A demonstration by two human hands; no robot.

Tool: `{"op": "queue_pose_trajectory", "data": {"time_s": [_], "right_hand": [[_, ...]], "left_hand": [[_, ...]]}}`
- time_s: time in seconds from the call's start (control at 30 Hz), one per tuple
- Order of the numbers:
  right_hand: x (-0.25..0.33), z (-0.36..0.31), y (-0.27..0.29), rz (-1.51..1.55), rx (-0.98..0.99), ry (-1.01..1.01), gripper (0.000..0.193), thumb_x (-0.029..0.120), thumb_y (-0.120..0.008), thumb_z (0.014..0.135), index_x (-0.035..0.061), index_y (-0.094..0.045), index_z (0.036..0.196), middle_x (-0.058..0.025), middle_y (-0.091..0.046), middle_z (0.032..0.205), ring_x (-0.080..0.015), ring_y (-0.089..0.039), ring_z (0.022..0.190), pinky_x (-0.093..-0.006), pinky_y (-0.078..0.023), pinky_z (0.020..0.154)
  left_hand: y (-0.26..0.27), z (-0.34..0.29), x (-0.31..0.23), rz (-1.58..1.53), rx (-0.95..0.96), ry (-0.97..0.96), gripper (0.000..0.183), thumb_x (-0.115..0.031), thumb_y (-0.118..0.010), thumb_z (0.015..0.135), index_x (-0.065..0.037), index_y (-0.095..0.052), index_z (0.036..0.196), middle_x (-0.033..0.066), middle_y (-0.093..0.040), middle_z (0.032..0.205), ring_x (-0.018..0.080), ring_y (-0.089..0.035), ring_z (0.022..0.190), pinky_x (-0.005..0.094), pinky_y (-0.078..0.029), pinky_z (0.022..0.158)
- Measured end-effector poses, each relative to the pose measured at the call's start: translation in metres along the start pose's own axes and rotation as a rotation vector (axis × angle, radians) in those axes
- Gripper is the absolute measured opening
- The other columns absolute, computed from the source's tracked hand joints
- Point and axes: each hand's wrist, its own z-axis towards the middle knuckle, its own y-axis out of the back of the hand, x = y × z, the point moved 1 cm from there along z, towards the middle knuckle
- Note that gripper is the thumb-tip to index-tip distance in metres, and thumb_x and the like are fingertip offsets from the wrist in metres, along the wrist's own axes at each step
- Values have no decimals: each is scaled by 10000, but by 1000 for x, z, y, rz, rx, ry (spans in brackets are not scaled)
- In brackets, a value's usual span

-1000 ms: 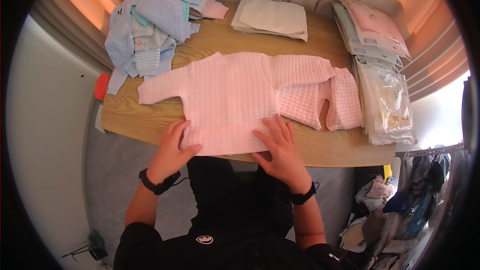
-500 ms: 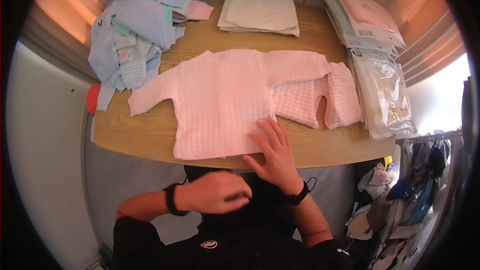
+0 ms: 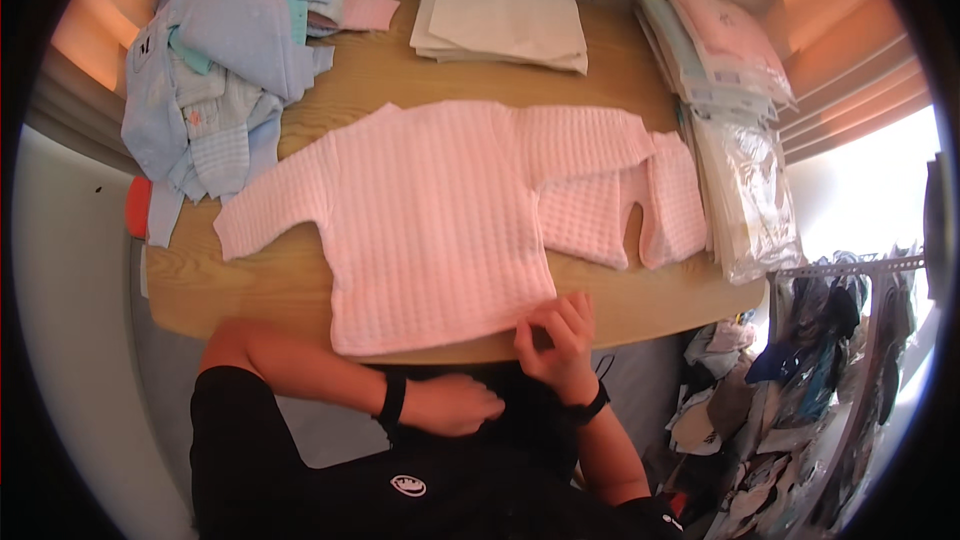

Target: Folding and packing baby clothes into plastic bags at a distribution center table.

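A pink knitted baby top (image 3: 430,220) lies spread flat on the wooden table, its sleeves out to both sides and its hem near the front edge. My right hand (image 3: 565,350) is at the hem's right corner, thumb and forefinger pinched together on the fabric. In front of the table edge, over my lap, my left hand (image 3: 455,405) hangs with its fingers curled in; nothing shows in it. Matching pink knitted pants (image 3: 590,220) lie to the right, partly under the top's right sleeve.
A heap of light blue knitted baby clothes (image 3: 225,30) lies at the far left of the table (image 3: 240,295). White sheets (image 3: 505,25) are stacked at the back. Packaged clothes (image 3: 720,35) and clear plastic bags (image 3: 745,195) line the right side. Bagged items hang on a rack (image 3: 850,270) beyond.
My right hand has drawn down from lying spread on the top to a pinch at its hem corner. My left hand has moved slightly lower. The whole view has shifted a little.
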Motion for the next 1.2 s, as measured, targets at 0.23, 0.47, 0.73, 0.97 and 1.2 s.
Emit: {"op": "queue_pose_trajectory", "data": {"time_s": [0.23, 0.47, 0.73, 0.97, 1.2], "right_hand": [[3, -6, 5, -22, 52, 6, 147, 39, -702, 647, 84, -588, 728, -49, -568, 742, -254, -534, 697, -361, -402, 649], [-20, -17, 67, -204, 491, 167, 504, 197, -743, 744, 90, -548, 1195, -152, -520, 1245, -325, -517, 1146, -463, -396, 992], [-107, -8, 130, -574, 899, 459, 675, 205, -690, 639, 156, -520, 1291, -116, -433, 1419, -304, -416, 1314, -525, -308, 1081], [-133, 4, 153, -327, 1061, 593, 562, 166, -598, 774, 102, -508, 1325, -152, -399, 1455, -347, -320, 1386, -509, -227, 1127], [-163, -9, 159, -113, 1077, 505, 548, 191, -571, 797, 105, -515, 1335, -140, -395, 1467, -347, -327, 1384, -565, -227, 1098]], "left_hand": [[9, -2, 1, -101, -76, 29, 156, -101, -544, 814, -67, -519, 964, 98, -566, 906, 289, -563, 904, 394, -472, 809], [1, 0, 9, -67, -131, 24, 164, -74, -537, 803, -64, -519, 965, 103, -563, 891, 293, -569, 879, 403, -468, 790], [7, -4, 6, -147, -130, 36, 185, -23, -543, 766, -44, -502, 945, 131, -551, 907, 322, -567, 896, 430, -457, 788], [3, -5, 5, -104, -169, 9, 177, 3, -531, 791, -48, -511, 959, 108, -515, 907, 297, -533, 885, 393, -451, 800], [12, -2, 2, -99, -94, 3, 269, 61, -575, 724, -56, -514, 959, 93, -489, 932, 278, -505, 887, 387, -448, 779]]}}
